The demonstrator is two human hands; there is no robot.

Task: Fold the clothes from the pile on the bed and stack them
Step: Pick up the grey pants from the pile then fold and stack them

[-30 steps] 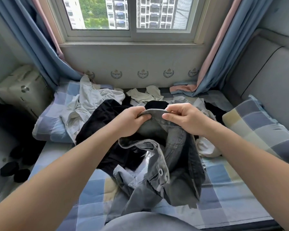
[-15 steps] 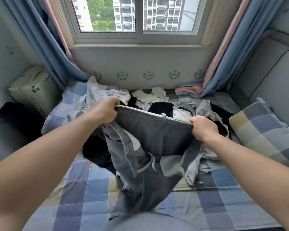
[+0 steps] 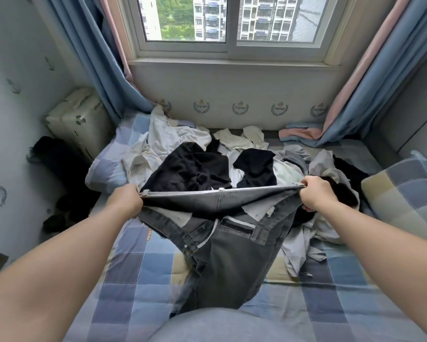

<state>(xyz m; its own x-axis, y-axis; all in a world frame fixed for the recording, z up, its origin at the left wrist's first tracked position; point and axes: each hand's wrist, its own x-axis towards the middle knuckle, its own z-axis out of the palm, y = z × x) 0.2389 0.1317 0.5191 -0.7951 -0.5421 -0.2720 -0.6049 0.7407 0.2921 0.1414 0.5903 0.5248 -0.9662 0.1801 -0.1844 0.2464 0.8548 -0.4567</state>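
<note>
Blue checked bed (image 3: pixel 138 280) below window (image 3: pixel 232 21); left hand (image 3: pixel 126 201), right hand (image 3: pixel 317 196) grip clamped on grey jeans (image 3: pixel 232 262) waistband

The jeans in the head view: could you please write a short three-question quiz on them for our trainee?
1. True or false: the jeans are held up by the waistband, which is stretched wide.
2. What lies on the bed right behind the waistband? A) a black garment B) a folded stack C) a suitcase
3. Fill in: the jeans' fly is ___ (open or closed).

Key: 1 true; 2 A; 3 open.
</note>
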